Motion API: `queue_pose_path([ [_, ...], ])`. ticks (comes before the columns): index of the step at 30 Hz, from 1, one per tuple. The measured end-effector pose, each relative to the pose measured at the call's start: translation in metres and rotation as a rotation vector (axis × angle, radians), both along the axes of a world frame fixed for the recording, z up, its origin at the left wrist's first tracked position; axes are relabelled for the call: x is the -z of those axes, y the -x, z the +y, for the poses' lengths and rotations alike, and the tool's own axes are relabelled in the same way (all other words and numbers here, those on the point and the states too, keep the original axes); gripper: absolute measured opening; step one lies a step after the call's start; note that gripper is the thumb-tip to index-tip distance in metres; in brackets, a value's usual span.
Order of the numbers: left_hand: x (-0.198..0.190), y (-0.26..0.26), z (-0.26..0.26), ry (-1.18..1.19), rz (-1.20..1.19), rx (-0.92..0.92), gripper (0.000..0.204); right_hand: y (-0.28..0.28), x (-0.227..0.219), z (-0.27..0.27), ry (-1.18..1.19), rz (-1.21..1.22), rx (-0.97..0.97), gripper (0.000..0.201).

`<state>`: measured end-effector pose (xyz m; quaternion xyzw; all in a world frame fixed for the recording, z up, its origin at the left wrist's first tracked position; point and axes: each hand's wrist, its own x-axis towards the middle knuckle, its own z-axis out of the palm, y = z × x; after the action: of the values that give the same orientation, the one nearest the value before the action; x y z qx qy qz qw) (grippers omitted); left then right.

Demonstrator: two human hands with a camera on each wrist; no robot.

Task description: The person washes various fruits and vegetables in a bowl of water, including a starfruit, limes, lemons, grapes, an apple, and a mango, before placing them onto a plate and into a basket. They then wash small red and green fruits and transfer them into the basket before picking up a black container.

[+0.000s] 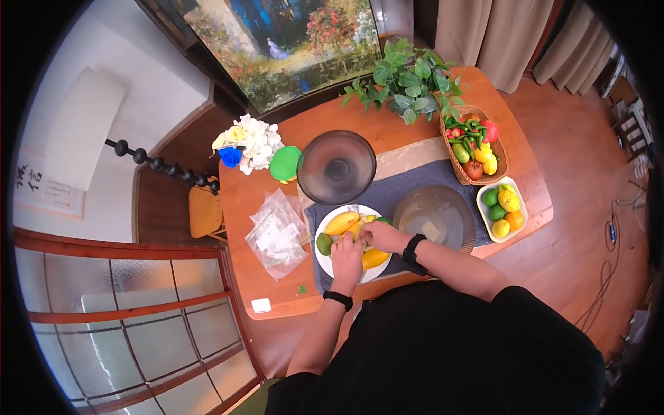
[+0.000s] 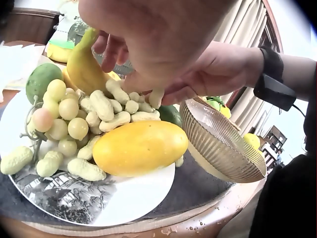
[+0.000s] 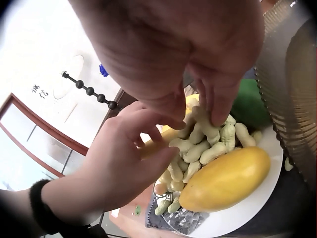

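Note:
On a white plate (image 1: pixel 325 265) lie peanuts (image 2: pixel 101 105), pale grapes (image 2: pixel 69 109), a banana (image 2: pixel 84 64), a yellow oval fruit (image 2: pixel 141 148) and green fruits (image 2: pixel 44 83). My right hand (image 1: pixel 389 238) reaches over the peanuts; its fingertips (image 3: pixel 218 111) pinch a peanut (image 3: pixel 203 119) above the pile. My left hand (image 1: pixel 347 261), beside it, has its thumb and fingers bent and spread apart (image 3: pixel 116 156) by the banana, with nothing plainly between them. In the left wrist view its palm hides part of the pile.
A clear ribbed bowl (image 1: pixel 443 218) stands right of the plate, a dark bowl (image 1: pixel 337 167) behind it. Plastic bags (image 1: pixel 277 235) lie to the left. Farther right are a wicker basket (image 1: pixel 476 176) and a tray (image 1: pixel 513 234) of produce; flowers (image 1: pixel 256 142) and a leafy plant (image 1: pixel 413 79) stand behind.

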<state>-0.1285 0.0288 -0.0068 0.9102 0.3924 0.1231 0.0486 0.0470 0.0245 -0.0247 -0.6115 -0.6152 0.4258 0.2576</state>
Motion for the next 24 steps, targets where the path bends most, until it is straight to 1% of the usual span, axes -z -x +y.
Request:
queue_pose_path([
  [2, -0.004, 0.0, -0.002, 0.001, -0.006, 0.01, 0.029, -0.002, 0.002, -0.002, -0.002, 0.002, 0.013, 0.018],
  [4, -0.004, 0.0, -0.005, 0.003, -0.014, 0.02, 0.027, -0.011, -0.008, -0.003, 0.019, 0.042, 0.034, 0.018],
  [5, -0.003, -0.001, -0.009, 0.028, -0.029, 0.035, 0.023, -0.016, -0.002, -0.002, 0.02, 0.043, 0.036, 0.018],
  [6, -0.002, -0.001, -0.013, 0.053, -0.044, 0.05, 0.02, -0.022, 0.012, 0.0, 0.022, 0.105, 0.047, 0.018],
  [7, 0.001, -0.002, -0.016, 0.053, -0.044, 0.054, 0.02, -0.029, 0.016, 0.001, 0.023, 0.167, 0.059, 0.018],
  [8, 0.003, -0.004, -0.02, 0.086, -0.044, 0.089, 0.016, -0.038, 0.019, -0.001, 0.023, 0.166, 0.063, 0.018],
  [10, 0.005, -0.007, -0.026, 0.121, -0.046, 0.126, 0.013, -0.056, 0.007, -0.007, 0.174, 0.522, 0.226, 0.018],
  [12, 0.003, -0.011, -0.031, 0.202, 0.023, 0.23, 0.008, -0.082, -0.007, -0.019, 0.145, 0.514, 0.249, 0.016],
  [14, 0.005, -0.014, -0.032, 0.178, -0.005, 0.262, 0.008, -0.112, -0.021, -0.036, 0.097, 0.52, 0.425, 0.015],
  [16, 0.005, -0.018, -0.03, 0.155, -0.03, 0.296, 0.007, -0.143, -0.033, -0.057, 0.086, 0.457, 0.531, 0.014],
  [18, 0.004, -0.024, -0.028, 0.144, -0.038, 0.29, 0.008, -0.17, -0.02, -0.082, 0.07, 0.52, 0.656, 0.016],
  [19, 0.005, -0.029, -0.026, 0.146, -0.038, 0.299, 0.008, -0.177, -0.024, -0.095, 0.109, 0.493, 0.732, 0.017],
  [21, 0.007, -0.038, -0.025, 0.153, 0.093, 0.396, 0.012, -0.189, -0.015, -0.12, 0.066, 0.418, 0.74, 0.016],
  [22, 0.006, -0.04, -0.026, 0.155, 0.093, 0.404, 0.012, -0.191, -0.007, -0.131, 0.047, 0.37, 0.73, 0.016],
  [24, 0.004, -0.044, -0.028, 0.104, 0.203, 0.575, 0.025, -0.187, 0.001, -0.15, 0.036, 0.376, 0.702, 0.016],
])
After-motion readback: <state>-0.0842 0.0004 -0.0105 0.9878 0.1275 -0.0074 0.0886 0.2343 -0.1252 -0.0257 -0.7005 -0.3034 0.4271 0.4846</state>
